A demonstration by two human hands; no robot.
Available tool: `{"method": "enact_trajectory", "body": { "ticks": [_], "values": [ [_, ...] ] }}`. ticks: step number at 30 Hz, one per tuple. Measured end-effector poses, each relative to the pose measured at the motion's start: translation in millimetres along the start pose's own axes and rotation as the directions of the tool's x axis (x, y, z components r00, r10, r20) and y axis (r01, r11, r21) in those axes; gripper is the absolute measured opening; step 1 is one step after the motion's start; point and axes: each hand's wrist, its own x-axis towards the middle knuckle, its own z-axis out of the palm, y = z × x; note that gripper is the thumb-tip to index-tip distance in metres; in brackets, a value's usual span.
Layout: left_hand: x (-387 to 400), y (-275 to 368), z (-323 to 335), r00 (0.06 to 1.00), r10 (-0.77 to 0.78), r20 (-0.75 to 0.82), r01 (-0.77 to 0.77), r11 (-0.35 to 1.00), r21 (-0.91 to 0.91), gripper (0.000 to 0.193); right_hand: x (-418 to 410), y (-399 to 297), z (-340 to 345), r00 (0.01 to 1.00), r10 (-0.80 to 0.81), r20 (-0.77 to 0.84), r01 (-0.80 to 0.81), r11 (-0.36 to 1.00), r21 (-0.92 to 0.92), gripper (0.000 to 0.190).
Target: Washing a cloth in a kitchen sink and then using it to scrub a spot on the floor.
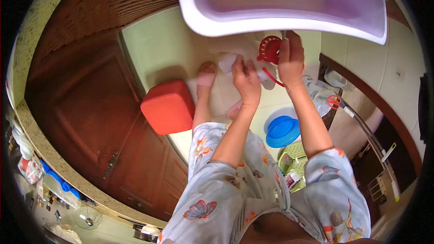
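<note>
My left hand (247, 83) has its fingers closed on a crumpled white cloth (228, 63), blurred and partly hidden by the hand. Raised beside it, my right hand (291, 66) grips a red plastic tool (269, 49) with a round, toothed rim; it resembles a dumpling press. A curved red edge (272, 76) of it shows below, between the hands. Close above both hands is the pale rim of a large lilac plastic tub (288, 27); what holds the tub up is out of sight.
A red cube stool (168, 106) stands left of my feet, by dark wooden cabinet doors (101, 108). To the right are a blue basin (283, 132), a green plastic basket (295, 156) with things inside, a clear plastic bag (317, 91) and red-handled scissors (334, 101). A stone countertop edge (67, 176) curves along the left.
</note>
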Motion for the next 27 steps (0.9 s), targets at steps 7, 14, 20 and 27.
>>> {"method": "enact_trajectory", "body": {
  "ticks": [7, 14, 20, 27],
  "values": [
    [89, 32, -13, 0.735, 0.494, 0.464, -0.663, 0.667, 0.339, 0.039, -1, -3, 28, 0.974, -0.227, 0.008, 0.226, 0.967, -0.119, 0.02],
    [145, 73, 41, 0.616, 0.209, 0.759, -0.542, 0.812, 0.216, 0.025, -9, 31, 22, 0.974, -0.225, 0.0, 0.223, 0.968, -0.118, 0.019],
    [179, 20, 64, 0.58, 0.049, 0.813, 0.183, 0.965, -0.189, 0.029, -7, 28, 23, 0.969, -0.247, 0.012, 0.245, 0.954, -0.171, 0.014],
    [143, -44, 3, 0.986, 0.048, 0.159, -0.061, 0.995, 0.077, 0.05, -12, 15, 37, 0.98, -0.2, -0.02, 0.199, 0.978, -0.068, 0.019]
  ]
}}
